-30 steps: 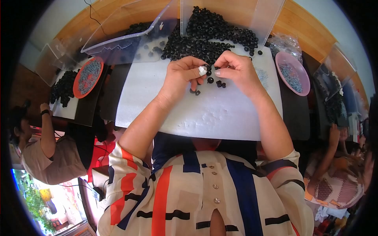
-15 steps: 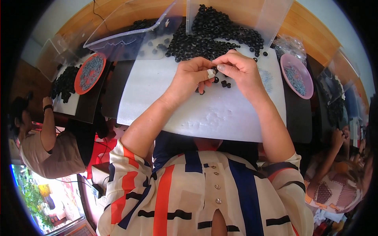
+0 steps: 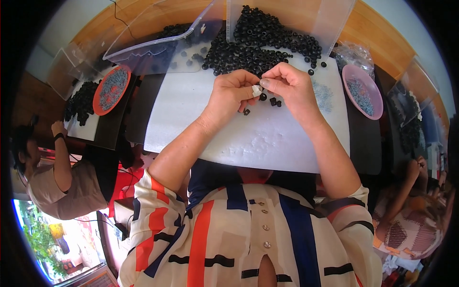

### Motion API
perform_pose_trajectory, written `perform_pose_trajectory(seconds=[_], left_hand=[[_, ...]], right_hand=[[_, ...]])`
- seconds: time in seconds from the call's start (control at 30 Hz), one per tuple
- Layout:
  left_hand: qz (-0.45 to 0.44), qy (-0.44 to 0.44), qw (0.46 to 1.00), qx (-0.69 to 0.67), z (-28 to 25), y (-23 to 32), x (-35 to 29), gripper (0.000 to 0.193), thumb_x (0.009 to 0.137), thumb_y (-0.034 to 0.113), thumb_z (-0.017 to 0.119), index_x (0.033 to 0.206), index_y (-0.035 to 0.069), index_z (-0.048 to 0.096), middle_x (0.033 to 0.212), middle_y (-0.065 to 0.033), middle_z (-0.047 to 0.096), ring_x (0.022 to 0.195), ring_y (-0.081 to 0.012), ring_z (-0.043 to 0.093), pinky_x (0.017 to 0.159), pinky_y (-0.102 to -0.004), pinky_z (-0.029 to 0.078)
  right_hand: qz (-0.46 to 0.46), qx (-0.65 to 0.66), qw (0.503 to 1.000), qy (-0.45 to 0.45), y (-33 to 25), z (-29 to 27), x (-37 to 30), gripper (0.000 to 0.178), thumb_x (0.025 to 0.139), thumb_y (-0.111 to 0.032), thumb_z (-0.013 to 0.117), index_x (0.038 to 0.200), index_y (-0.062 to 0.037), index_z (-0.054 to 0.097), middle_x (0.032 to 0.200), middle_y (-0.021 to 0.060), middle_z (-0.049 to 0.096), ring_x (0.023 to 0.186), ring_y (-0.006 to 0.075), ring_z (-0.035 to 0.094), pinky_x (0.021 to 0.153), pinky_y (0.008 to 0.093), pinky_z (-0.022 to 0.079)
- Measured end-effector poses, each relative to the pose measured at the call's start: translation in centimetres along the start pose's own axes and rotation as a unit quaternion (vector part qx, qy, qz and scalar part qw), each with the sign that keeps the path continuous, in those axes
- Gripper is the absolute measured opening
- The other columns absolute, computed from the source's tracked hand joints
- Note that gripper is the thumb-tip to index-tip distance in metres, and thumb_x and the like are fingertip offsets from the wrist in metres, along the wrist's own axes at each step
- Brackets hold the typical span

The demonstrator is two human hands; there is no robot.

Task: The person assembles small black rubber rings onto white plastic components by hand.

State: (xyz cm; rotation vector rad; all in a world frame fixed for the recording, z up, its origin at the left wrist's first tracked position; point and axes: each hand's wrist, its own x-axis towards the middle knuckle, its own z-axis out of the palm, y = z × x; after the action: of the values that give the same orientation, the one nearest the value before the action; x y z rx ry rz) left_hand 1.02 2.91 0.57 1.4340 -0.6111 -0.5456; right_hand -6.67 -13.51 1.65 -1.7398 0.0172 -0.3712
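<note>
My left hand [image 3: 235, 91] and my right hand [image 3: 289, 86] meet fingertip to fingertip over a white foam sheet [image 3: 248, 141]. Each is closed in a pinch; whatever sits between the fingertips is mostly covered, with only a bit of black showing. White tape wraps a digit of the left hand. Just below the fingers lie a few small black round parts [image 3: 263, 96], another black pair [image 3: 275, 102] to the right, and a single black piece [image 3: 246, 112] nearer me. Beyond my hands spreads a large heap of black ring-like parts [image 3: 239, 55].
Clear plastic bins [image 3: 169, 40] lie tipped at the back. An orange bowl [image 3: 101, 95] and a pink bowl [image 3: 376, 101], both with small grey-blue pieces, flank the sheet. A crumpled clear bag [image 3: 356, 57] lies behind the pink bowl. Co-workers sit at left [image 3: 71, 184] and right [image 3: 406, 220].
My hands keep nearly the same place, still pinched together. The fingers of my left hand have curled in slightly, and the black piece below them now shows plainly on the sheet.
</note>
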Motion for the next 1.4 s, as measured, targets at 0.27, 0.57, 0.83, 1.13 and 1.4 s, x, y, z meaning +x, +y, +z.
perform_pose_trajectory(seconds=[0.27, 0.57, 0.83, 1.13, 1.4], left_hand=[[0.009, 0.003, 1.000, -0.028, 0.1, -0.2, 0.1, 0.012, 0.087, 0.004, 0.067, 0.095, -0.004, 0.064, 0.075, -0.0068, 0.065, 0.060, -0.0082, 0.057, 0.045, -0.0199, 0.041], [0.007, 0.005, 0.999, -0.037, 0.0, 0.0, -0.2, 0.012, 0.086, 0.003, 0.067, 0.093, -0.005, 0.064, 0.075, -0.0073, 0.065, 0.060, -0.0086, 0.057, 0.045, -0.0207, 0.041], [-0.001, 0.006, 0.999, -0.050, 0.1, 0.2, -0.1, 0.011, 0.085, 0.003, 0.068, 0.093, -0.005, 0.064, 0.074, -0.0087, 0.066, 0.059, -0.0106, 0.059, 0.044, -0.0219, 0.042], [-0.006, 0.009, 0.997, -0.077, 0.1, 0.2, 0.0, 0.012, 0.085, 0.001, 0.066, 0.095, -0.006, 0.064, 0.076, -0.0103, 0.067, 0.059, -0.0125, 0.060, 0.045, -0.0228, 0.044], [-0.015, -0.004, 0.998, -0.064, -0.1, 0.2, -0.2, 0.013, 0.086, 0.002, 0.066, 0.097, -0.006, 0.063, 0.079, -0.0118, 0.067, 0.061, -0.0147, 0.062, 0.046, -0.0230, 0.044]], right_hand=[[-0.006, 0.080, 0.997, 0.005, -0.6, 0.3, -0.2, 0.007, 0.086, -0.004, 0.068, 0.088, 0.0020, 0.066, 0.079, 0.0020, 0.065, 0.072, 0.0062, 0.056, 0.064, 0.0217, 0.046], [0.010, 0.081, 0.997, -0.009, -0.7, 0.4, -0.1, 0.007, 0.086, -0.006, 0.069, 0.085, 0.0005, 0.066, 0.076, 0.0011, 0.063, 0.069, 0.0062, 0.054, 0.061, 0.0209, 0.043], [0.004, 0.096, 0.995, -0.004, -0.7, 0.1, -0.1, 0.008, 0.087, -0.008, 0.068, 0.084, -0.0011, 0.065, 0.075, 0.0010, 0.062, 0.067, 0.0060, 0.052, 0.058, 0.0205, 0.041], [0.001, 0.067, 0.998, 0.017, -0.7, 0.3, -0.1, 0.008, 0.087, -0.007, 0.068, 0.083, -0.0014, 0.064, 0.075, 0.0008, 0.063, 0.067, 0.0061, 0.054, 0.059, 0.0212, 0.042], [-0.045, 0.012, 0.998, 0.034, -0.6, 1.2, -0.6, 0.012, 0.088, -0.007, 0.068, 0.081, 0.0001, 0.062, 0.073, 0.0020, 0.064, 0.067, 0.0064, 0.054, 0.059, 0.0229, 0.044]])
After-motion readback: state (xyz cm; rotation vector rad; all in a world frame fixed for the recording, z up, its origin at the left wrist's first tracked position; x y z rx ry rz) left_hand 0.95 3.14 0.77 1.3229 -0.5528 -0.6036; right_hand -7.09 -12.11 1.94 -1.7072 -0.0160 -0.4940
